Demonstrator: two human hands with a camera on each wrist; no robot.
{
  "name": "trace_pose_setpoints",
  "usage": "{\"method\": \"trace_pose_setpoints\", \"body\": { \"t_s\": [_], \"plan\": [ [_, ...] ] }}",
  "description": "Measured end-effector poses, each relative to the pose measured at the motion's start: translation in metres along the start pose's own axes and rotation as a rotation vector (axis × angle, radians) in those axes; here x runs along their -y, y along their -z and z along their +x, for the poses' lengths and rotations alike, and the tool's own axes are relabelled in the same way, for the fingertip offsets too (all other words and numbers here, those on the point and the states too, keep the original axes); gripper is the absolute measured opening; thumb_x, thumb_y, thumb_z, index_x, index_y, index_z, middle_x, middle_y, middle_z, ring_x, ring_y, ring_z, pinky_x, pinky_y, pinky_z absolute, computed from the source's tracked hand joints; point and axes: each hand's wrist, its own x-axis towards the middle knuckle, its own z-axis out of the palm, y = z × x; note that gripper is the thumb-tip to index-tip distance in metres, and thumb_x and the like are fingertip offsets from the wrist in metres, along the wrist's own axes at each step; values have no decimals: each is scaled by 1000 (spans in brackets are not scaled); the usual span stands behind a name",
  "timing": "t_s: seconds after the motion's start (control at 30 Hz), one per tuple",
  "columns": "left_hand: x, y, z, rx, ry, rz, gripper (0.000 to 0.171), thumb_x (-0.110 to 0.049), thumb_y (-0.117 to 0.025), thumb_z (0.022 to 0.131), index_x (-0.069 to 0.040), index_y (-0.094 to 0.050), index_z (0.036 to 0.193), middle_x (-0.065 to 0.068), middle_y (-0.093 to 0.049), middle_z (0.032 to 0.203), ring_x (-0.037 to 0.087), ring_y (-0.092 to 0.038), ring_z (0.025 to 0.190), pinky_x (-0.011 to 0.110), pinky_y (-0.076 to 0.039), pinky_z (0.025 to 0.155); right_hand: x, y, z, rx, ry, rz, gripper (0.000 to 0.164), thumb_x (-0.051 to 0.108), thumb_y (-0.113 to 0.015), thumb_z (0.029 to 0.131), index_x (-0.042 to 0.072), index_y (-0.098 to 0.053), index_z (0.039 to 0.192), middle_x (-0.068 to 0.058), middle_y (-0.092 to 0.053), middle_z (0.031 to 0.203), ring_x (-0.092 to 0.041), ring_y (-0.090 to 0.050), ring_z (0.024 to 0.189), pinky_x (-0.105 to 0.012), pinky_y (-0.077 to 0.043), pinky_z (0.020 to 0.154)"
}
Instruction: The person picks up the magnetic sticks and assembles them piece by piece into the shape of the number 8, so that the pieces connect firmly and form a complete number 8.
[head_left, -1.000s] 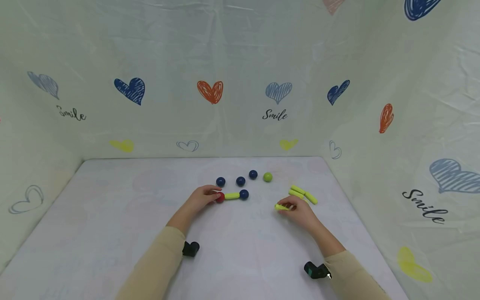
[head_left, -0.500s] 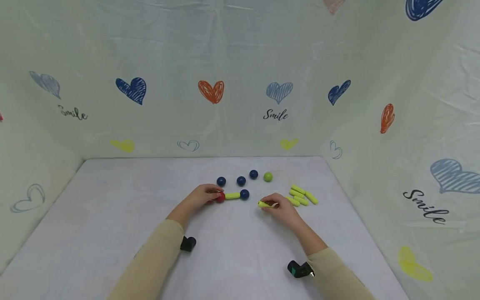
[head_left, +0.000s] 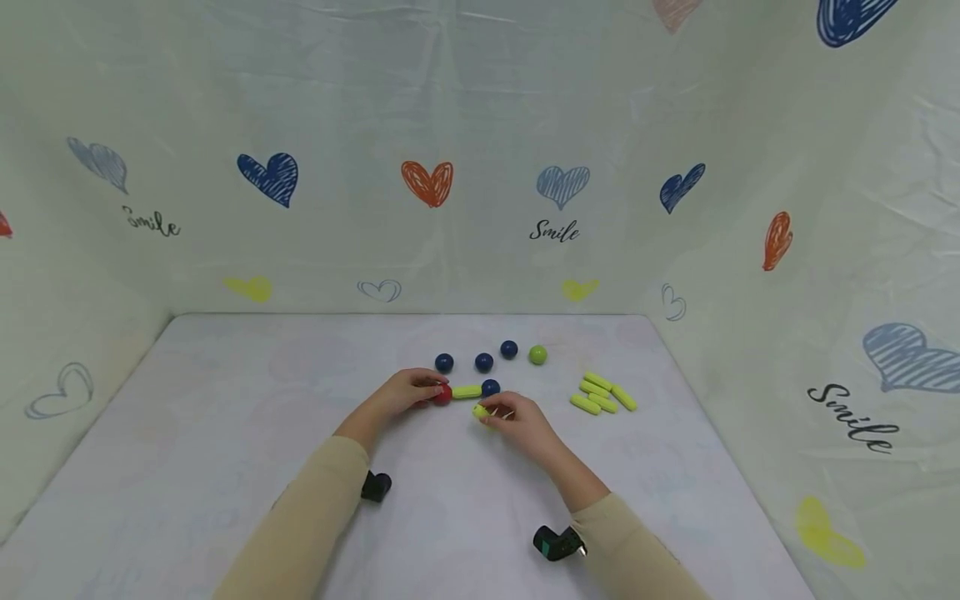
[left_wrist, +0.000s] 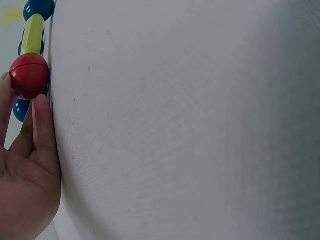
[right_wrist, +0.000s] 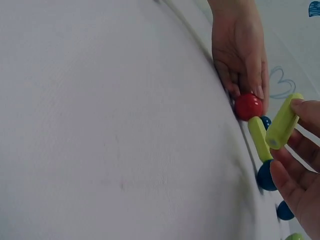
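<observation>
My left hand (head_left: pixel 405 391) pinches a red ball (left_wrist: pixel 30 76) between thumb and fingers. From that ball a yellow-green stick (head_left: pixel 467 392) runs to a blue ball (head_left: pixel 491 387), the three joined in a line on the table. My right hand (head_left: pixel 521 418) holds a second yellow-green stick (right_wrist: pixel 284 121) by thumb and fingertips, just in front of the joined row. In the right wrist view this stick overlaps the joined one, its pale end facing the camera.
Behind the row lie three loose blue balls (head_left: pixel 483 362) and a green ball (head_left: pixel 537 355). Several yellow-green sticks (head_left: pixel 598 392) lie in a group at the right. The white table (head_left: pixel 262 467) meets a heart-printed cloth (head_left: pixel 480 267) at its back edge.
My right hand has carried its stick leftward from beside the loose sticks to the joined row. The left hand stays on the red ball.
</observation>
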Motion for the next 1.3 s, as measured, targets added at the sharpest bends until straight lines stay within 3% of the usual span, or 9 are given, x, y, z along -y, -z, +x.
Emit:
{"method": "trace_pose_setpoints", "body": {
  "t_s": [0.43, 0.87, 1.3],
  "plan": [
    [0, 2, -2, 9, -25, 0, 26, -14, -65, 95, -10, -68, 120, 11, -62, 123, 23, -58, 106, 32, -52, 88, 7, -30, 16, -38, -82, 138, 23, 11, -72, 88, 2, -68, 109, -3, -65, 86, -14, -63, 72, -28, -54, 63],
    [1, 0, -1, -6, -15, 11, 26, -15, -66, 94, -10, -69, 120, 10, -63, 122, 22, -59, 102, 33, -52, 88, 13, -52, 24, -71, -173, 207, 25, 8, -71, 88, 1, -66, 112, -5, -65, 80, -14, -63, 62, -29, -55, 60],
    [4, 0, 0, -5, -45, 22, 24, -15, -65, 95, -11, -70, 118, 8, -64, 120, 20, -60, 100, 34, -51, 89, 13, -64, 33, -70, -181, 270, 22, 5, -70, 87, -2, -65, 108, -4, -65, 76, -12, -61, 58, -28, -55, 59]
  ]
}}
